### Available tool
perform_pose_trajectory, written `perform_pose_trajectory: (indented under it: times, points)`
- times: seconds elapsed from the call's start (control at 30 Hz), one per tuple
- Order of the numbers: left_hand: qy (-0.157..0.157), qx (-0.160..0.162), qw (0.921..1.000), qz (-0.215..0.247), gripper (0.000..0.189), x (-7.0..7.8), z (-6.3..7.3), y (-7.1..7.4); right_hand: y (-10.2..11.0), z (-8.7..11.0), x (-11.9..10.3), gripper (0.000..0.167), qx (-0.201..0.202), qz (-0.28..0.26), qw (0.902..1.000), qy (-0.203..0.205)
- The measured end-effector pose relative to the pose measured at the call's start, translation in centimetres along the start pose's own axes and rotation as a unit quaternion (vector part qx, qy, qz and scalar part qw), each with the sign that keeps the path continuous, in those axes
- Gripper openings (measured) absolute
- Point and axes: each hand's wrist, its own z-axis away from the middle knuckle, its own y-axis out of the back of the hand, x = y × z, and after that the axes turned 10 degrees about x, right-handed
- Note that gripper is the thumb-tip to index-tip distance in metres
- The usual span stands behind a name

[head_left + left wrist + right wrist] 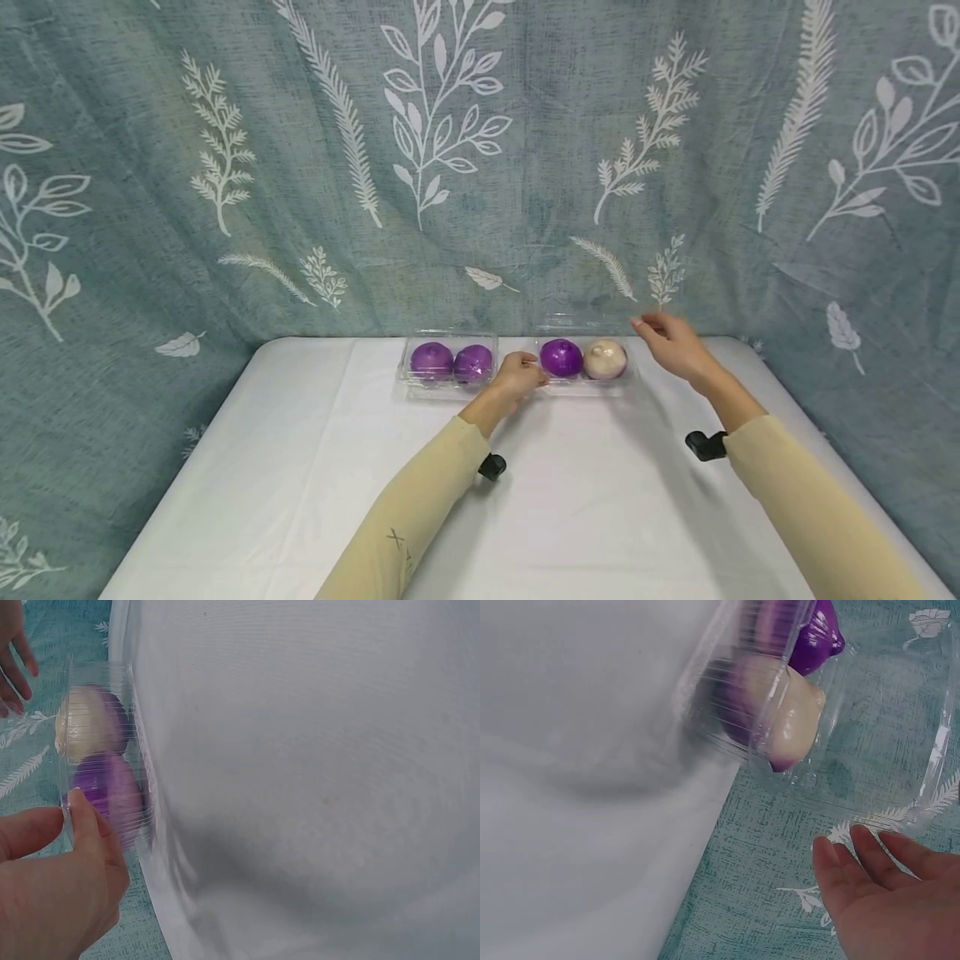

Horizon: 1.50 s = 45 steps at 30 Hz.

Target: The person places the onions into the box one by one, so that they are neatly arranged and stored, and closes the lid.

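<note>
A clear plastic clamshell box stands at the table's back edge with its lid raised. Inside sit a purple onion-like bulb and, to its right, a cream-white one with purple patches. My left hand is at the box's left end; in the left wrist view its thumb and index finger pinch the rim there. My right hand hovers off the right end, fingers loosely extended. Its fingertips come close to the lid's corner in the right wrist view, with nothing held.
A second clear box holding two purple bulbs stands to the left of my left hand, its cover down over them. A white cloth covers the table. Behind the back edge hangs a teal leaf-patterned curtain.
</note>
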Motion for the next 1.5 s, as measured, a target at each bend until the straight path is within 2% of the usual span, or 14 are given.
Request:
perform_pose_trajectory:
  times: [0.27,0.73,1.13,1.33,1.5]
  points:
    - [-0.003,0.004,1.0,0.001,0.053,-0.2,0.0,0.0,-0.5,1.1,0.6,0.079,-0.019,0.017,0.9997,0.004]
    - [0.005,-0.005,0.9997,0.023,0.053,0.0,0.1,0.1,-1.7,2.2,1.4,0.07,-0.006,0.052,0.9983,0.024]
    - [0.009,0.013,0.9992,0.037,0.043,-0.7,0.7,-0.3,-2.7,2.8,2.7,0.066,-0.005,0.059,0.998,0.022]
    - [0.005,0.017,0.9992,0.036,0.052,-0.9,1.2,-0.5,-2.9,3.0,2.9,0.066,-0.015,0.051,0.9984,0.016]
    - [0.002,0.015,0.9993,0.035,0.043,-0.9,1.5,-0.9,-2.9,3.1,3.0,0.06,-0.026,0.036,0.999,0.01]
